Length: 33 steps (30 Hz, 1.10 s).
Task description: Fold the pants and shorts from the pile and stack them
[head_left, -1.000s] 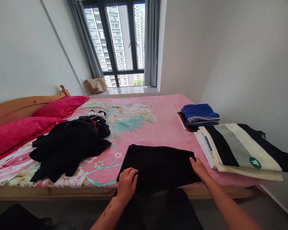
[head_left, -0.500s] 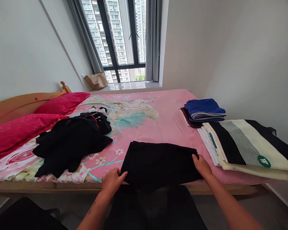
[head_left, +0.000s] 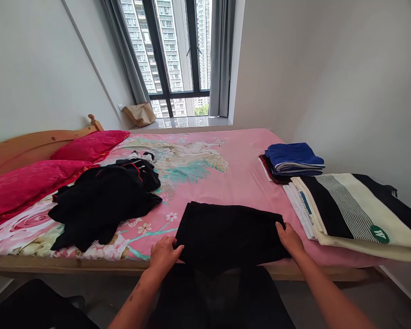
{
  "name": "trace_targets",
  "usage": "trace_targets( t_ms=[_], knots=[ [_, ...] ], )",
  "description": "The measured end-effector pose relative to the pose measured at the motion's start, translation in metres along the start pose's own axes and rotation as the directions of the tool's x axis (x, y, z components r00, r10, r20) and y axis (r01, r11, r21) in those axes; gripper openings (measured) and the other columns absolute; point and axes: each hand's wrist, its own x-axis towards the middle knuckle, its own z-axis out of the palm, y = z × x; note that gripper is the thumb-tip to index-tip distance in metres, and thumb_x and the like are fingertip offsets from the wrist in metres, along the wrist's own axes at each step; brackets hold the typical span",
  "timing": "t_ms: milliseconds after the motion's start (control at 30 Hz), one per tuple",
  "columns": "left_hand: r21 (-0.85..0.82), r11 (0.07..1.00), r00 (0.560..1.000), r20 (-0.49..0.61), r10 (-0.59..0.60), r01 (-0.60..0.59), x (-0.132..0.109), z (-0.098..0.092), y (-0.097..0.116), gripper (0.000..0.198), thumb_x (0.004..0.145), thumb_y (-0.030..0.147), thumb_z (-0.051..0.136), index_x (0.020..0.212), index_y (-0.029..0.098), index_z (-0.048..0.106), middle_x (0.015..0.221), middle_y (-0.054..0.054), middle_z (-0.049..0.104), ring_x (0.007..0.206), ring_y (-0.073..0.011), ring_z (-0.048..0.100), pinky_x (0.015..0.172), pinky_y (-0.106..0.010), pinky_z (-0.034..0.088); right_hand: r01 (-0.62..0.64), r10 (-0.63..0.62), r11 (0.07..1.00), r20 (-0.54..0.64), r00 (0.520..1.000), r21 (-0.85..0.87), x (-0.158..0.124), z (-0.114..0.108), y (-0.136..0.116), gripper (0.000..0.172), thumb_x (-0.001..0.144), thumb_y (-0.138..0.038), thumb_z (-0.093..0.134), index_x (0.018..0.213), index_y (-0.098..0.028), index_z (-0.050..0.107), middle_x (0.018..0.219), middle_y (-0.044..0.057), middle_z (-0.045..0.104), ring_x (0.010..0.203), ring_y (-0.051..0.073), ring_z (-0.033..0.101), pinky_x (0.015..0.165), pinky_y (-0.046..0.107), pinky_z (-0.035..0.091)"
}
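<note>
A folded black garment (head_left: 229, 235) lies flat at the front edge of the bed, its exact kind not clear. My left hand (head_left: 165, 254) pinches its left edge between thumb and fingers. At the opposite end, my right hand (head_left: 291, 238) grips the right edge, thumb on top and fingers partly hidden beneath the cloth. Left of it sits a loose heap of black clothes (head_left: 102, 201) with red trim and a white patterned piece behind. Close by my right hand is a stack of folded shirts (head_left: 356, 210), cream with black stripes on top.
A pile with blue folded clothes (head_left: 294, 157) stands behind the striped stack. Red pillows (head_left: 89, 145) rest by the wooden headboard (head_left: 37, 141). The pink flowered sheet (head_left: 243, 160) covers the bed. A brown paper bag (head_left: 140, 114) is at the window; a black object (head_left: 34, 304) stands lower left.
My left hand has shifted slightly right along the garment's left edge. The right hand keeps its grip, and the garment lies almost unchanged. The view has moved a little.
</note>
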Motion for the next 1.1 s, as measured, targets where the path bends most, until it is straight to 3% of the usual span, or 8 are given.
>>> trace_targets(
  t_ms=[133, 267, 400, 533, 667, 833, 1100],
  knots=[
    [-0.131, 0.990, 0.998, 0.037, -0.042, 0.047, 0.000, 0.002, 0.002, 0.015, 0.081, 0.034, 0.051, 0.087, 0.022, 0.055, 0.083, -0.001, 0.066, 0.079, -0.0168, 0.062, 0.064, -0.024, 0.037, -0.002, 0.002, 1.000, 0.004, 1.000, -0.010, 0.000, -0.001, 0.000, 0.058, 0.088, -0.054, 0.026, 0.118, -0.011, 0.051, 0.111, 0.021, 0.062, 0.107, 0.035, 0.057, 0.087, 0.043, 0.043],
    [-0.198, 0.975, 0.993, 0.078, -0.083, 0.097, -0.006, 0.008, -0.005, 0.020, 0.083, 0.031, 0.048, 0.101, 0.023, 0.051, 0.076, 0.002, 0.063, 0.072, -0.0146, 0.062, 0.062, -0.023, 0.038, 0.008, -0.008, 1.000, 0.012, 1.000, -0.014, 0.001, -0.001, 0.001, 0.059, 0.088, -0.055, 0.025, 0.117, -0.012, 0.052, 0.112, 0.020, 0.062, 0.106, 0.034, 0.058, 0.086, 0.042, 0.043],
    [-0.191, 0.974, 0.988, 0.115, -0.101, 0.122, -0.014, 0.013, -0.013, 0.027, 0.081, 0.032, 0.050, 0.106, 0.022, 0.050, 0.075, 0.002, 0.061, 0.074, -0.0163, 0.062, 0.064, -0.024, 0.038, 0.011, -0.010, 1.000, 0.026, 1.000, -0.027, 0.004, -0.001, 0.002, 0.060, 0.088, -0.058, 0.026, 0.117, -0.012, 0.051, 0.109, 0.019, 0.063, 0.105, 0.034, 0.058, 0.084, 0.041, 0.044],
    [-0.159, 0.980, 0.983, 0.159, -0.094, 0.119, -0.007, 0.009, -0.013, 0.030, 0.077, 0.039, 0.056, 0.102, 0.024, 0.054, 0.080, 0.000, 0.066, 0.081, -0.0196, 0.063, 0.063, -0.026, 0.037, 0.006, -0.005, 0.999, 0.029, 1.000, -0.032, 0.005, -0.001, 0.002, 0.059, 0.088, -0.057, 0.025, 0.117, -0.012, 0.051, 0.110, 0.019, 0.063, 0.104, 0.032, 0.059, 0.084, 0.040, 0.044],
    [-0.122, 0.988, 0.982, 0.173, -0.072, 0.094, 0.020, 0.000, -0.005, 0.031, 0.077, 0.051, 0.053, 0.090, 0.023, 0.059, 0.081, -0.002, 0.069, 0.082, -0.0231, 0.064, 0.064, -0.028, 0.036, 0.008, -0.007, 1.000, 0.029, 1.000, -0.021, 0.005, 0.000, 0.002, 0.058, 0.088, -0.056, 0.025, 0.117, -0.012, 0.050, 0.110, 0.020, 0.062, 0.107, 0.033, 0.058, 0.087, 0.042, 0.043],
    [-0.105, 0.991, 0.985, 0.155, -0.071, 0.088, 0.071, 0.004, 0.012, 0.034, 0.085, 0.049, 0.044, 0.077, 0.020, 0.060, 0.080, -0.007, 0.069, 0.084, -0.0244, 0.064, 0.066, -0.029, 0.038, 0.000, 0.000, 1.000, 0.026, 1.000, 0.007, 0.005, 0.002, 0.002, 0.059, 0.088, -0.057, 0.026, 0.118, -0.011, 0.049, 0.112, 0.021, 0.060, 0.110, 0.035, 0.056, 0.090, 0.045, 0.041],
    [-0.190, 0.976, 0.986, 0.145, -0.077, 0.104, 0.129, 0.019, 0.026, 0.040, 0.088, 0.050, 0.047, 0.083, 0.014, 0.061, 0.078, -0.001, 0.063, 0.074, -0.0144, 0.060, 0.074, -0.034, 0.048, 0.016, -0.021, 0.991, 0.042, 0.999, 0.133, 0.014, 0.003, 0.010, 0.057, 0.090, -0.053, 0.024, 0.117, -0.012, 0.053, 0.118, 0.019, 0.060, 0.118, 0.030, 0.052, 0.099, 0.042, 0.038]
  ],
)
